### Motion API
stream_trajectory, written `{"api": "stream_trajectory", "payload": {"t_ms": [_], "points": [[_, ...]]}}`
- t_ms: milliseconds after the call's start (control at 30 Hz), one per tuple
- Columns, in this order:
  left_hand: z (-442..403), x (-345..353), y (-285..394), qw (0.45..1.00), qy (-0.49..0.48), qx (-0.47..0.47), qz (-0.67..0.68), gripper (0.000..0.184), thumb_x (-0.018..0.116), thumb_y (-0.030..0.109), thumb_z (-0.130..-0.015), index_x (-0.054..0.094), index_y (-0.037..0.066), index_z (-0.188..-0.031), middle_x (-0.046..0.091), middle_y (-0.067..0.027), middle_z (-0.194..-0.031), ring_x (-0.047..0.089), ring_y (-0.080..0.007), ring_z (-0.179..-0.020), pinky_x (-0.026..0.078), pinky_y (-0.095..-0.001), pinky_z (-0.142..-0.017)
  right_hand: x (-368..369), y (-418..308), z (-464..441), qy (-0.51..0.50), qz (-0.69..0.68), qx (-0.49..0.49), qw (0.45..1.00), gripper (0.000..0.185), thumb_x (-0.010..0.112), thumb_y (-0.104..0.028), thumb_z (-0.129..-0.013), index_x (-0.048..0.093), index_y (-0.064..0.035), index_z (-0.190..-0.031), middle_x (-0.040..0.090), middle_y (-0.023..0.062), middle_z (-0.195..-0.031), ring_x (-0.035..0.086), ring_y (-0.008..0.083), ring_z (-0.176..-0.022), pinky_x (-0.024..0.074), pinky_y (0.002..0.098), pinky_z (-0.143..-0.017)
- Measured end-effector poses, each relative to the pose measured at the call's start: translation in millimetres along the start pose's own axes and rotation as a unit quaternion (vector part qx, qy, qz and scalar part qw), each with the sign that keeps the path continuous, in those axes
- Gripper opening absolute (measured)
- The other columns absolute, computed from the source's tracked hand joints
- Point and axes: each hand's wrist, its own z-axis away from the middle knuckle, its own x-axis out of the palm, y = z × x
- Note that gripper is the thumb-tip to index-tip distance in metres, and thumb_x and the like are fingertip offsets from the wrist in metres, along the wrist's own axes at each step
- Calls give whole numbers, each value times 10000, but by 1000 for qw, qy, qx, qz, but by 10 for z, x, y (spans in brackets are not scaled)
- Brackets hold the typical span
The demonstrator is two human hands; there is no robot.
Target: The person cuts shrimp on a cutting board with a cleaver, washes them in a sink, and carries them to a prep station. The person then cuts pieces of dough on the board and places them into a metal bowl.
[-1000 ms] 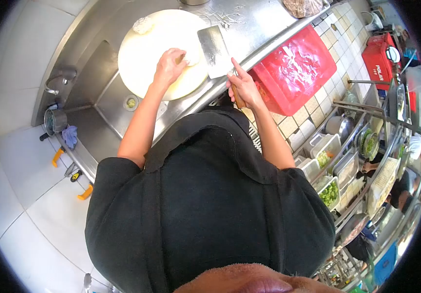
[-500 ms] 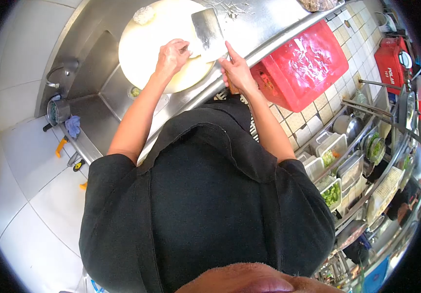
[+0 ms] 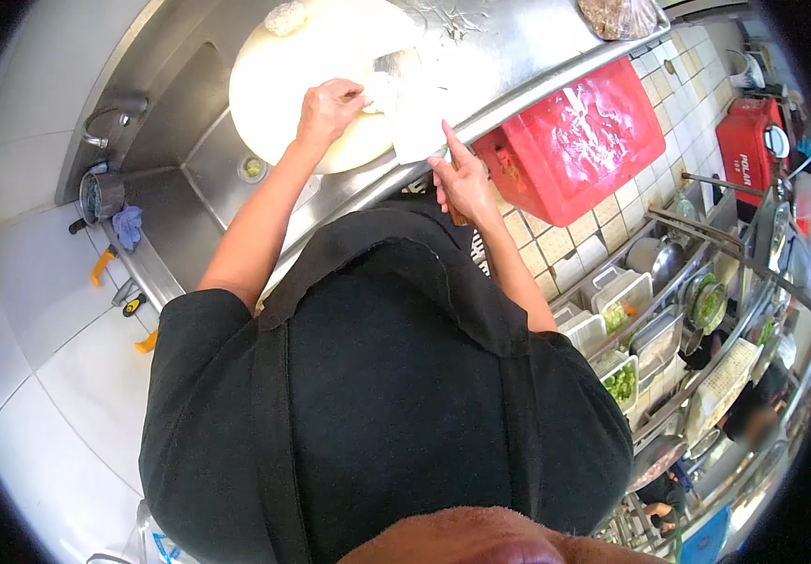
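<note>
My right hand [image 3: 465, 186] is closed on the wooden handle of a cleaver [image 3: 415, 117], its index finger stretched along toward the blade. The broad blade is washed out by glare and lies at the right edge of a round, pale cutting board [image 3: 269, 103]. Over the board, my left hand [image 3: 330, 111] is closed in a pinch, fingertips close to the blade. Whatever it pinches is lost in the brightness. A whitish, rough lump [image 3: 285, 17] sits at the board's far edge.
Under the board runs a steel counter with a sink [image 3: 175, 207] at left and thin scraps [image 3: 452, 21] beyond. A red crate [image 3: 579, 141] stands below the counter's right edge. Shelves hold food tubs [image 3: 622, 381] at right. A brown, shell-like item [image 3: 617, 17] rests at the counter's far right.
My right hand and the cleaver have shifted toward my body and slightly right, and the blade's angle looks different. My left hand stays nearly in place, still pinched. The camera view has shifted a little.
</note>
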Motion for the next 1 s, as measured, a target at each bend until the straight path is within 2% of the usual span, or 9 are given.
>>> {"api": "stream_trajectory", "payload": {"t_ms": [133, 400, 567, 633, 733, 833, 967, 1000], "points": [[-43, -7, -70, 998, -5, 47, -45, 245, 759, 186, -797, 778, 7, -963, 760, -149, -1006, 734, -282, -900, 573, -346, -846, 36, -114, -48, 13, 37, 9, 999, 706, 593, -150, -1000, 274, -248, -1621, 556, 9, -705, 533, 93, -497, 487, 275, -426], [-35, 57, -70, 999, 27, 7, -44, 246, 753, 202, -791, 783, 18, -951, 762, -147, -986, 739, -277, -878, 574, -357, -837, 264, -214, -453, 10, 15, -30, 999, 715, 600, -152, -997, 264, -219, -1624, 544, 21, -708, 512, 99, -483, 460, 283, -409], [63, 118, -43, 997, 70, 23, -33, 216, 741, 192, -800, 783, 21, -926, 759, -157, -944, 737, -283, -816, 582, -351, -786, 155, -181, -87, -17, 35, -4, 999, 700, 594, -168, -1003, 270, -198, -1623, 547, 20, -706, 522, 105, -485, 468, 288, -414], [62, 124, -34, 995, 81, 46, -36, 201, 736, 181, -803, 781, 20, -914, 757, -159, -921, 734, -286, -787, 586, -348, -758, 71, -108, 91, -19, 65, 1, 998, 691, 594, -177, -1005, 283, -231, -1620, 551, 19, -708, 530, 103, -493, 475, 286, -420], [60, 104, -28, 998, 67, 9, 8, 188, 733, 179, -804, 778, 21, -896, 755, -152, -901, 729, -282, -780, 581, -353, -746, 47, -78, 155, -18, 53, 14, 998, 693, 598, -179, -1001, 292, -270, -1616, 551, 16, -704, 527, 99, -490, 477, 283, -423], [16, 106, -104, 995, 66, 63, -37, 182, 735, 177, -803, 776, 21, -887, 755, -150, -892, 727, -279, -761, 578, -353, -735, 84, -109, -49, -16, 96, 5, 995, 695, 598, -179, -1000, 290, -270, -1616, 554, 22, -714, 530, 99, -495, 479, 281, -424], [40, 102, -54, 997, 73, 34, -18, 194, 743, 173, -800, 773, 6, -895, 753, -166, -890, 727, -278, -742, 581, -355, -753, 207, -149, -193, -21, 60, -12, 998, 690, 587, -172, -1000, 287, -233, -1618, 517, 21, -678, 493, 111, -459, 452, 293, -404], [62, 135, -52, 996, 88, 33, -12, 191, 746, 165, -801, 773, 3, -900, 753, -168, -889, 728, -274, -737, 582, -354, -759, 209, -165, -134, -22, 64, -11, 998, 693, 583, -164, -992, 289, -216, -1617, 570, 57, -687, 526, 121, -470, 472, 311, -423]]}}
